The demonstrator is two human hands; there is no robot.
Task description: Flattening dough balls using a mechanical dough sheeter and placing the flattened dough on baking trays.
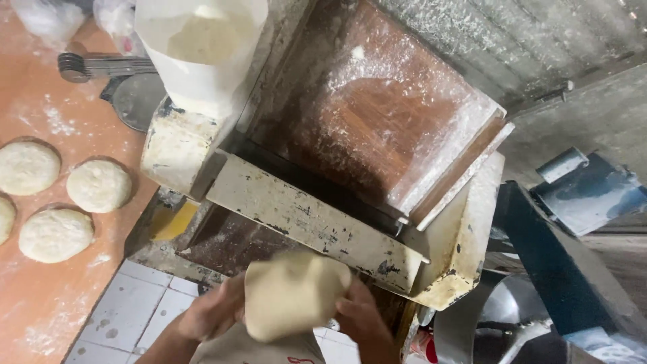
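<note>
Two hands, left hand (214,311), right hand (360,315), gripping flattened dough sheet (293,294)

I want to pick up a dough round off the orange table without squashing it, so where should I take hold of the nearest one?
Probably by its outer rim, low down, sliding fingers under from the tiled-floor side. The nearest dough round lies flat, soft and domed on the floured orange table, with its neighbour lying apart.

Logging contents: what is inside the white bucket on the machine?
The white bucket holds pale flour, heaped against its far wall. Its depth and anything buried underneath are hidden.
</note>
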